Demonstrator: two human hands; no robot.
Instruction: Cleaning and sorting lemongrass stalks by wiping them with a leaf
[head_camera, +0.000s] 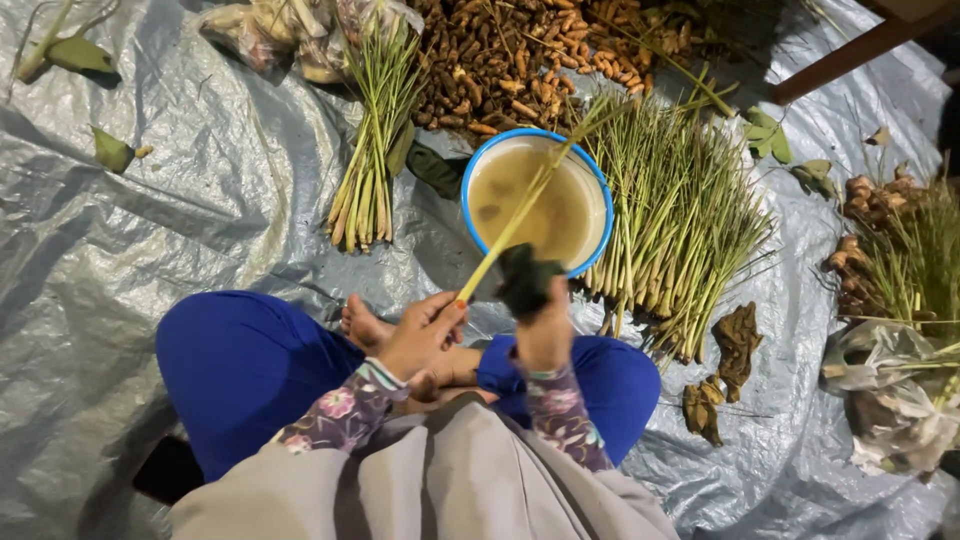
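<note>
I sit cross-legged in blue trousers on a grey plastic sheet (150, 230). My left hand (420, 335) grips the thick lower end of a long yellow-green lemongrass stalk (520, 205), which slants up across a blue-rimmed bowl (472, 165) of murky brownish water. My right hand (545, 335) is closed on a dark green scrubbing pad (525, 278), held against the stalk just below the bowl's near rim.
A tied bundle of lemongrass (370, 150) lies left of the bowl, a large loose heap (680, 220) to its right. Brown turmeric roots (500, 60) are piled behind. More roots and stalks (890, 240) and crumpled plastic (890, 400) lie far right. A wooden leg (850, 55) crosses top right.
</note>
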